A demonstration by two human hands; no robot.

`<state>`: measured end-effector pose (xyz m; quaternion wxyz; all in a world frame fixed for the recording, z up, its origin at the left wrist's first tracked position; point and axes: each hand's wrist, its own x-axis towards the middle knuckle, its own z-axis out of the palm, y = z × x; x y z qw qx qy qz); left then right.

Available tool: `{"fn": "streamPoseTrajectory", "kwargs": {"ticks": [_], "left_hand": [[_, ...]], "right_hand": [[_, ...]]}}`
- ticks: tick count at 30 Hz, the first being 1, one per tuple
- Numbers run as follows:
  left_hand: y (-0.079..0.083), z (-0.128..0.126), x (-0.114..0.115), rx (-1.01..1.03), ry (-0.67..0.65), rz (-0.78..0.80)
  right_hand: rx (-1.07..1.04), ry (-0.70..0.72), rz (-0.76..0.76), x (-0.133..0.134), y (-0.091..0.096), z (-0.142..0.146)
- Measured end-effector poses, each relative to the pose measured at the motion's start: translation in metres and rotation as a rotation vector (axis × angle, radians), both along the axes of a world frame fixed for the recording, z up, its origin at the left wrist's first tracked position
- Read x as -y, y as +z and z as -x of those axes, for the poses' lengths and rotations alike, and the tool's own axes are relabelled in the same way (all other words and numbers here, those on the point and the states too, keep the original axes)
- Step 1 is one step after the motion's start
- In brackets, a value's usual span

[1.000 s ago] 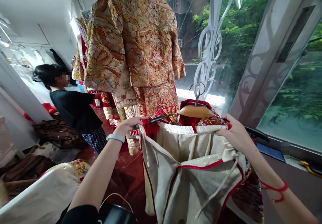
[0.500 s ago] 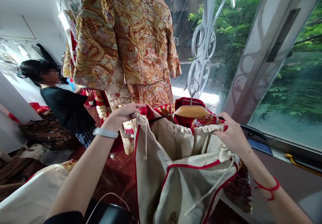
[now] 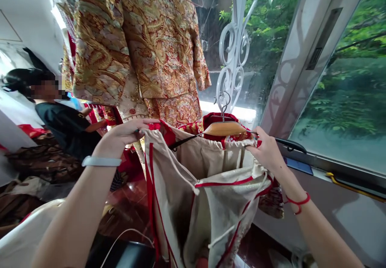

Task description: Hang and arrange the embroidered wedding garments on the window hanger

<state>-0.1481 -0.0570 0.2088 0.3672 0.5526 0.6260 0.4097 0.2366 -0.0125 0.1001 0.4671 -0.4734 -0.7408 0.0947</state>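
A cream skirt (image 3: 165,175) with red edging and white drawstrings hangs in front of me, its lining side showing. My left hand (image 3: 122,133) is closed on the left end of its waistband. At the waistband's other end, my right hand (image 3: 268,151) pinches the cloth beside the hanger's right tip. The clip hanger (image 3: 224,129) has a wooden middle and metal arms reaching to both sides of the waistband. Behind it is a red embroidered garment (image 3: 212,119). Parts of my fingertips are hidden by the fabric.
Gold brocade jackets (image 3: 163,47) hang just beyond the skirt. White scrolled ironwork (image 3: 230,59) stands before the window at right. A co-worker in a dark shirt (image 3: 64,125) is at left. White cloth (image 3: 33,228) lies lower left, near a thin white cable (image 3: 116,238).
My left hand has moved left with its waistband end, spreading the skirt a little wider. The left drawstring has swung right. The whole view has shifted slightly, and my right hand keeps its grip.
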Motion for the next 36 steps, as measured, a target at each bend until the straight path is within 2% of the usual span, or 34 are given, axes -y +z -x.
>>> {"fn": "streamPoseTrajectory", "kwargs": {"ticks": [3,5,7,10,13,15,18,20,22,27,29,33,36], "left_hand": [[0.011,-0.01,-0.001,0.05,0.056,0.057],[0.017,-0.032,-0.001,0.01,0.051,0.045],[0.016,-0.058,0.0,-0.086,0.034,0.018],[-0.005,-0.095,0.002,-0.336,0.047,-0.045],[-0.044,-0.119,0.0,-0.692,0.026,-0.238],[-0.066,-0.126,-0.005,-0.847,0.009,-0.337],[-0.08,-0.123,-0.012,-0.821,-0.017,-0.334],[-0.079,-0.113,-0.015,-0.725,-0.105,-0.312],[-0.074,-0.101,-0.017,-0.716,-0.177,-0.328],[-0.065,-0.085,-0.021,-1.163,-0.105,-0.404],[-0.066,-0.082,-0.026,-1.22,-0.12,-0.459],[-0.084,-0.077,-0.035,-1.049,-0.218,-0.622],[-0.099,-0.076,-0.036,-0.992,-0.162,-0.59]], "right_hand": [[0.013,0.014,-0.012,-0.002,-0.002,0.003],[0.004,0.024,-0.007,-0.002,-0.007,0.006],[-0.018,0.053,0.014,-0.001,-0.012,0.011],[-0.054,0.087,0.062,-0.003,-0.018,0.017],[-0.083,0.046,0.099,-0.009,-0.02,0.02],[-0.094,0.01,0.109,-0.015,-0.021,0.019],[-0.086,-0.021,0.093,-0.023,-0.021,0.015],[-0.069,-0.047,0.08,-0.026,-0.021,0.015],[-0.058,-0.072,0.077,-0.028,-0.021,0.016],[-0.034,-0.135,0.077,-0.03,-0.022,0.021],[-0.033,-0.147,0.066,-0.031,-0.023,0.021],[-0.036,-0.16,0.059,-0.032,-0.023,0.022],[-0.043,-0.18,0.066,-0.032,-0.022,0.024]]}}
